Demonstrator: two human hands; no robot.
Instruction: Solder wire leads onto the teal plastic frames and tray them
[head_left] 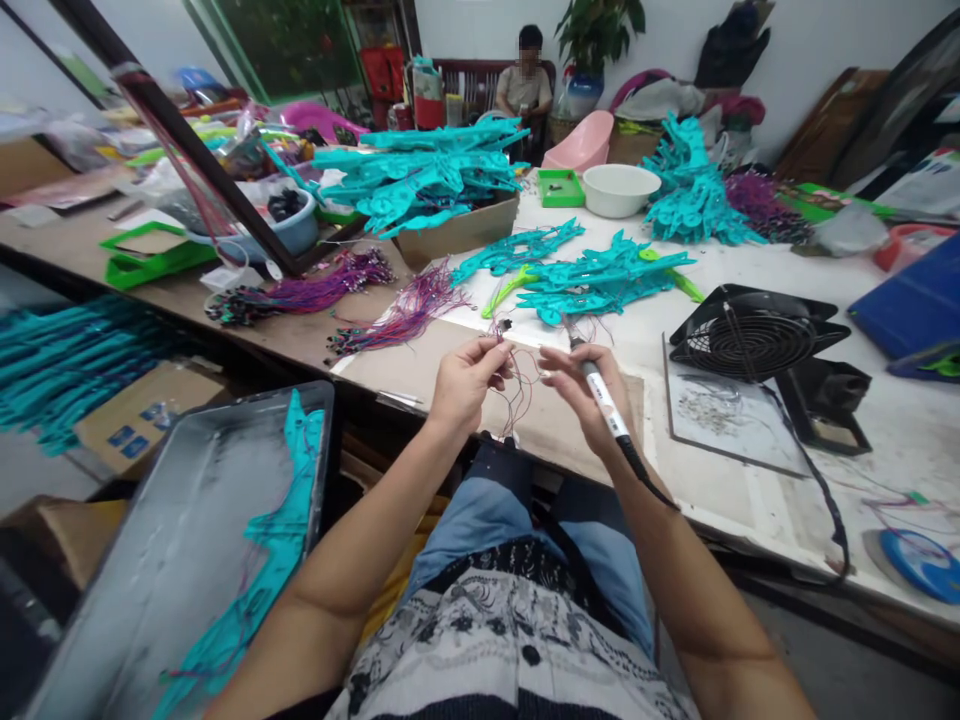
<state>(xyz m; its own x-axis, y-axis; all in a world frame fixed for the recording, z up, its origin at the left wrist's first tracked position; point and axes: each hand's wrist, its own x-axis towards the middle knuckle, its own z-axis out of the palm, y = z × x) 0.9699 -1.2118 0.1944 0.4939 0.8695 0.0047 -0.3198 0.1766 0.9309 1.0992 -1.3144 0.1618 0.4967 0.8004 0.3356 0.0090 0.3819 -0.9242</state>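
My left hand point(471, 383) is closed in a pinch on thin wires point(517, 385) that hang in loops over the table edge. A small black part point(505, 325) shows just above its fingertips. In my right hand point(589, 390) rests a soldering iron point(604, 395) with a white and grey handle, its tip pointing away from me and its cord running back along my forearm. The fingertips of that hand are beside the wire loops; I cannot tell whether they touch them. Beyond both hands lie turquoise plastic pieces point(600, 280) with wires on them.
Bundles of purple and red wires point(409, 310) lie left of my hands. A black fan point(757, 335) and a soldering iron stand point(825, 400) are on the right. At lower left a grey bin point(202, 480) holds a turquoise piece. A person point(525, 85) sits at the back.
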